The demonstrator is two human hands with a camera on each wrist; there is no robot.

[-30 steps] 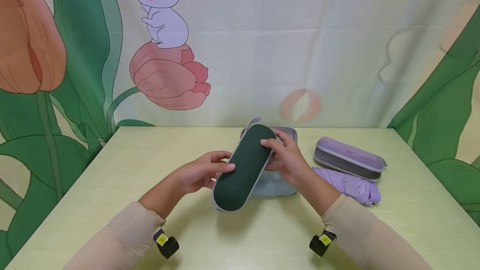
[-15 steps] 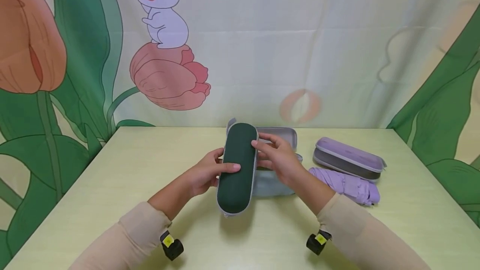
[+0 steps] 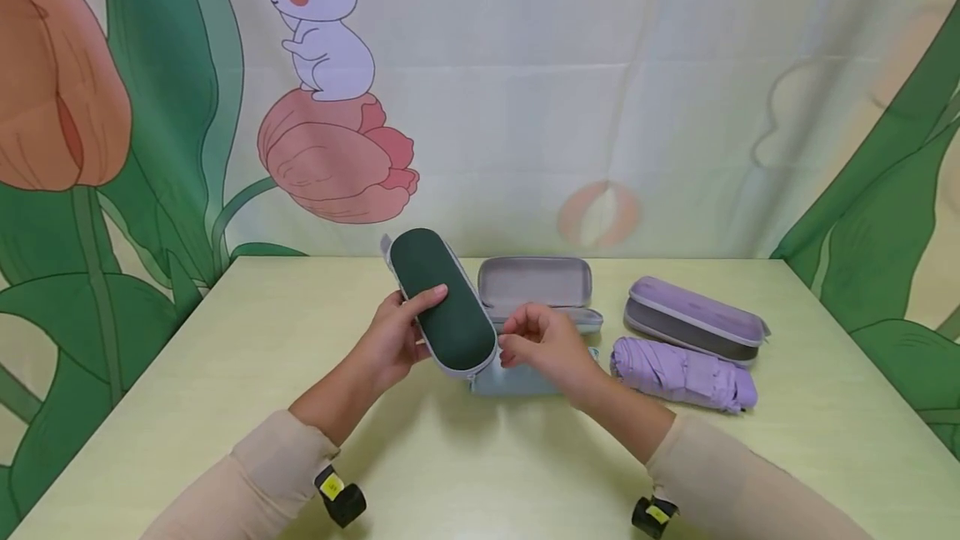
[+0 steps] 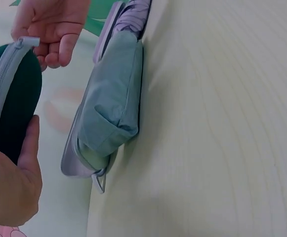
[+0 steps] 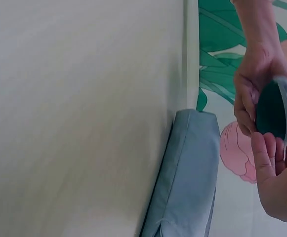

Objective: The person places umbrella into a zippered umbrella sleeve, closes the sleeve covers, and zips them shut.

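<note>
A dark green zippered hard case with a pale grey zip is held up above the table, tilted. My left hand grips it at the side, thumb across its face. Beside the case's lower right end is my right hand, fingers loosely bent; whether they touch the case I cannot tell. In the left wrist view a zip pull sticks out freely at the end near the right hand. Behind the hands lie a blue-grey fabric pouch and a grey case with its lid raised.
To the right, a folded purple umbrella lies before a purple and dark grey case. Everything rests on a pale wooden table, against a printed curtain with flowers and a rabbit.
The green case has turned so its top leans left, and moved slightly left. My right hand has let go of its upper side and come down to its lower end.
</note>
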